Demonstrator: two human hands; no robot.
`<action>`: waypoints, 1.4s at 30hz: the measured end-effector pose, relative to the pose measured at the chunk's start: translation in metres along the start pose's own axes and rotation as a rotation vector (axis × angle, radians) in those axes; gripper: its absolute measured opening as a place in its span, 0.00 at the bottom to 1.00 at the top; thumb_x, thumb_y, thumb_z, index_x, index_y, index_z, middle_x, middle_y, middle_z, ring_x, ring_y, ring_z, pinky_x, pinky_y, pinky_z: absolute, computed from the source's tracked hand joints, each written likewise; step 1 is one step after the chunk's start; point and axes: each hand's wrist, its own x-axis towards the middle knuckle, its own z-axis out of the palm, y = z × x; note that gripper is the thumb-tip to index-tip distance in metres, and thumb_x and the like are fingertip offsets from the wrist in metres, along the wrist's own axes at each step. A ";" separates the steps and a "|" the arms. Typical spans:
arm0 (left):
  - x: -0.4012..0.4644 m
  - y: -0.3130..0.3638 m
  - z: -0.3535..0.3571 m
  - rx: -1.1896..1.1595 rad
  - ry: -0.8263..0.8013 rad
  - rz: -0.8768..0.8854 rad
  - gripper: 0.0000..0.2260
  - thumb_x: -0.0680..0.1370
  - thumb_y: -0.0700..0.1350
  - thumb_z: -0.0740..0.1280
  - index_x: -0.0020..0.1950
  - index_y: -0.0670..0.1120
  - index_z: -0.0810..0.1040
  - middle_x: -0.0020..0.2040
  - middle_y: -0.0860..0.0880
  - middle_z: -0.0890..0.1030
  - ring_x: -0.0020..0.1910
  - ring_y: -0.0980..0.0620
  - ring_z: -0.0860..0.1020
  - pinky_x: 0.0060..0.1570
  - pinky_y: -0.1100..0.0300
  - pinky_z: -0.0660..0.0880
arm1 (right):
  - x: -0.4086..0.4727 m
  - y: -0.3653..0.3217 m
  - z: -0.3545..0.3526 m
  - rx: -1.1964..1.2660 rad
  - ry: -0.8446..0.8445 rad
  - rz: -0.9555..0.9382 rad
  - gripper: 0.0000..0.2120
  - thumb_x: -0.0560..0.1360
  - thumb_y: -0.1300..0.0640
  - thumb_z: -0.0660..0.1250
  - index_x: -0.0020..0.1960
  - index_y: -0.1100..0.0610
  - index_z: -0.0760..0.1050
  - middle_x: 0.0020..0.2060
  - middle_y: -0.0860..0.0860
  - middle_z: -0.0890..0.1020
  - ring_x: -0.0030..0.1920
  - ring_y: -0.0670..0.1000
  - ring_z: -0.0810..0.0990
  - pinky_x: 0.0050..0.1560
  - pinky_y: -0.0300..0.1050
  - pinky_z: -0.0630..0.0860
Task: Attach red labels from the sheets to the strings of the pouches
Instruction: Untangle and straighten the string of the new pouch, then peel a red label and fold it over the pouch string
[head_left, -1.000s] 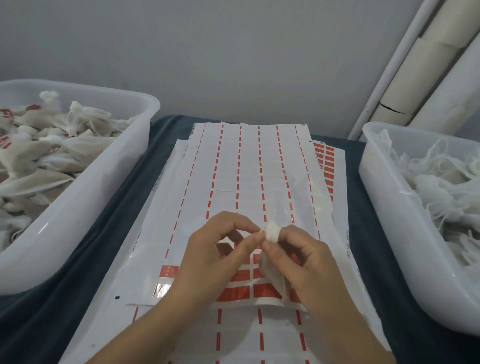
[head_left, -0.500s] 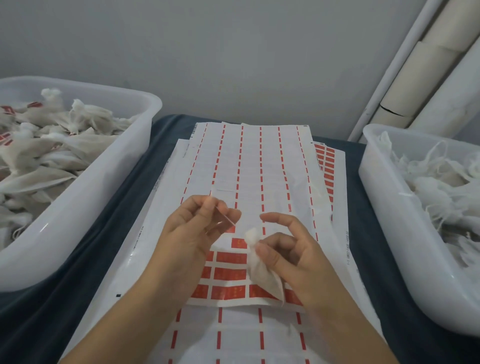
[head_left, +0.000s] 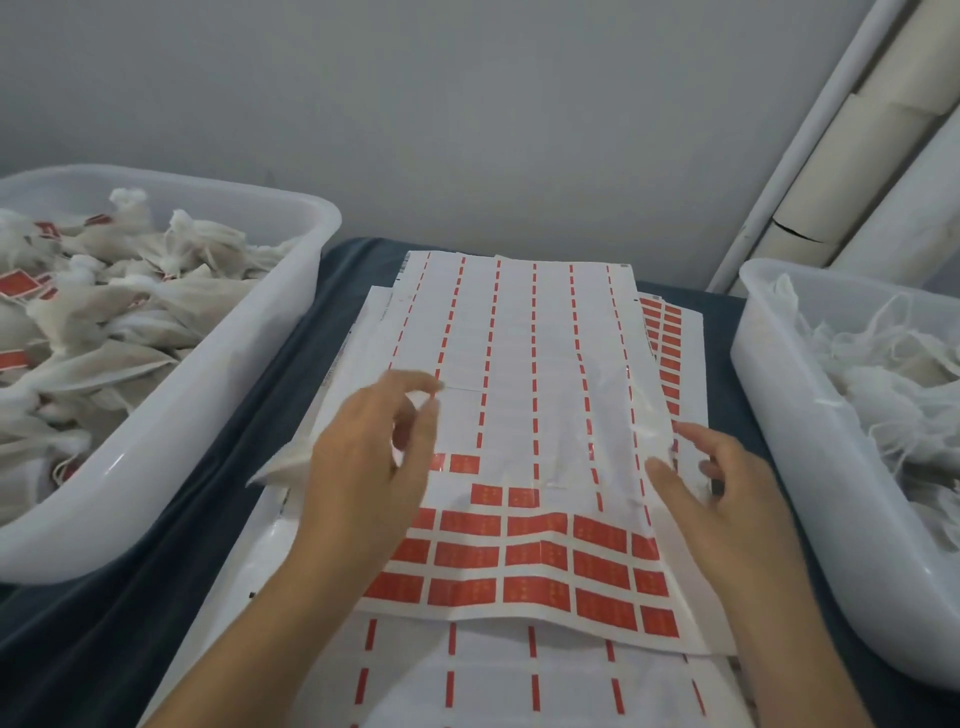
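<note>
A stack of label sheets (head_left: 519, 338) lies on the dark cloth between two bins; the top sheet keeps rows of red labels (head_left: 535, 558) at its near end. My left hand (head_left: 374, 457) hovers over the sheet's left side with its fingers curled. A white pouch (head_left: 283, 462) sticks out to the left from under it, blurred, and seems held by its string. My right hand (head_left: 717, 493) hangs over the sheet's right edge, fingers relaxed and holding nothing.
On the left a white plastic bin (head_left: 218, 415) holds pouches with red labels. The white bin on the right (head_left: 779, 415) holds several plain pouches with loose strings. White pipes (head_left: 831, 156) rise at the back right. Dark blue cloth (head_left: 130, 623) covers the table.
My right hand let go of the pouch and moved right, opening. My left hand carried the pouch off toward the left bin. The hands have moved apart.
</note>
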 end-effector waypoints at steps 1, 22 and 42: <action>0.000 -0.004 0.005 0.111 -0.107 -0.029 0.09 0.76 0.54 0.61 0.55 0.58 0.72 0.43 0.60 0.74 0.39 0.60 0.74 0.42 0.70 0.72 | 0.001 0.002 0.001 -0.059 -0.037 0.013 0.22 0.70 0.42 0.68 0.62 0.40 0.65 0.65 0.47 0.71 0.56 0.48 0.74 0.57 0.55 0.73; -0.020 -0.005 0.039 0.113 -0.589 -0.047 0.26 0.68 0.63 0.67 0.65 0.59 0.72 0.46 0.64 0.66 0.44 0.62 0.69 0.38 0.78 0.61 | -0.006 -0.011 0.010 0.301 -0.530 0.283 0.35 0.59 0.44 0.74 0.63 0.41 0.64 0.53 0.46 0.79 0.49 0.51 0.80 0.46 0.50 0.78; -0.022 -0.011 0.042 0.120 -0.530 -0.021 0.19 0.75 0.58 0.64 0.64 0.58 0.74 0.48 0.63 0.67 0.42 0.64 0.67 0.40 0.77 0.61 | -0.011 -0.018 0.015 -0.056 -0.296 -0.073 0.38 0.60 0.35 0.64 0.65 0.34 0.50 0.66 0.38 0.63 0.65 0.47 0.68 0.66 0.51 0.67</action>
